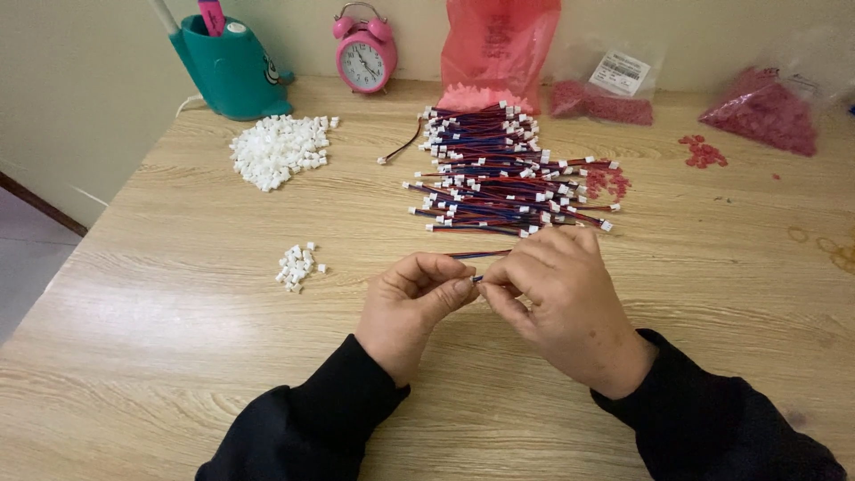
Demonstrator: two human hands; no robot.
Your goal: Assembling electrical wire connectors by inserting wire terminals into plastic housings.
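Observation:
My left hand (412, 298) and my right hand (561, 298) meet at the middle of the wooden table (178, 312). Both pinch a short red-and-blue wire (481, 255) that runs between their fingertips; its near end is hidden by the fingers. Just beyond the hands lies a wide pile of similar wires with white plug ends (499, 169). A small heap of white plastic connectors (298, 265) lies to the left of my left hand. A larger heap of white connectors (280, 150) sits farther back on the left.
A teal pen holder (230, 67) and a pink alarm clock (365, 53) stand at the back by the wall. A red plastic bag (494, 49) and clear bags of red pieces (766, 111) lie at the back right. Loose red pieces (704, 153) are scattered nearby.

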